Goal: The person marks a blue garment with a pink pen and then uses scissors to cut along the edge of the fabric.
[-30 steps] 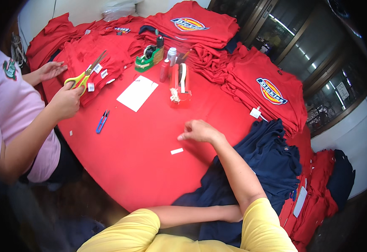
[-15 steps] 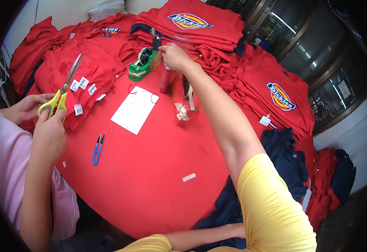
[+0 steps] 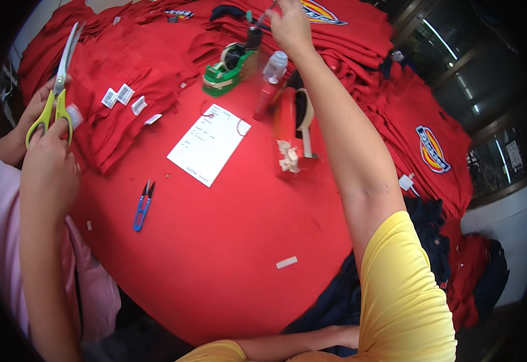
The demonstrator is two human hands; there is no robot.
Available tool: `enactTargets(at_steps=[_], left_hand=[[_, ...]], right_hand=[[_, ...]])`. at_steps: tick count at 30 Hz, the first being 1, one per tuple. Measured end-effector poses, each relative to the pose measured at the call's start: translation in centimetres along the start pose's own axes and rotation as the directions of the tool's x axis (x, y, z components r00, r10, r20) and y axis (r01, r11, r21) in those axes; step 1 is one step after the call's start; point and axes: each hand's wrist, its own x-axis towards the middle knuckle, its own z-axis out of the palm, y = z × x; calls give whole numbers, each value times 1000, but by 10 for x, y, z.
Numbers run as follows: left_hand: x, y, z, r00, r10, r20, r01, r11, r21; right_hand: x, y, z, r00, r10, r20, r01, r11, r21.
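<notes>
While one arm stretches far forward, the right hand (image 3: pixel 292 27) is beside a thin greyish implement (image 3: pixel 263 17)

Where the picture's upper edge cuts across the right hand, its fingers look bent toward the thin greyish implement, but blur hides whether they grip it. That implement slants just above a black cylinder (image 3: pixel 253 38) at the far side of the red counter (image 3: pixel 215 259). The left hand (image 3: pixel 349 336) is low beside the yellow sleeve (image 3: pixel 399 289), over navy fabric (image 3: pixel 330 304); it is partly covered, so how far open it is, or whether it has hold of anything, cannot be told.

Near the black cylinder stand a green tape dispenser (image 3: pixel 218 81), a bottle with a pale cap (image 3: pixel 275 65) and a slim red bottle (image 3: pixel 264 99). A red tape dispenser (image 3: pixel 286 123), with torn tape scraps (image 3: pixel 288 158) bunched at its front, is beside the right forearm. Left of it lies a white handwritten card (image 3: pixel 209 145); blue thread snips (image 3: pixel 142 208) lie nearer, their points away from the wearer, and a short white strip (image 3: pixel 286 262) lies near the navy fabric. At left, a co-worker in pink holds yellow-handled scissors (image 3: pixel 62 99), blades upward, beside red garments (image 3: pixel 136 57) with white labels (image 3: pixel 124 93).
</notes>
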Motion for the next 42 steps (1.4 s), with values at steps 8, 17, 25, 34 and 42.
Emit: enactTargets(at_steps=[8, 17, 25, 34, 42], left_hand=[[5, -43, 12, 980, -182, 79, 163, 967, 198], [28, -5, -15, 741, -671, -27, 524, 602, -602], [27, -9, 3, 764, -632, -132, 573, 758, -311], [18, -6, 13, 787, -598, -152, 549, 791, -269], [9, -36, 17, 841, -242, -483, 456, 798, 394]], right_hand=[[-100, -103, -227, 958, 256, 126, -286, 854, 435], [-319, -189, -513, 550, 829, 101, -769, 455, 449], [-446, -218, -512, 324, 912, -251, -607, 404, 684], [-438, -199, -552, 217, 967, -135, -753, 253, 607], [-279, -251, -415, 839, 497, 222, -542, 727, 421]])
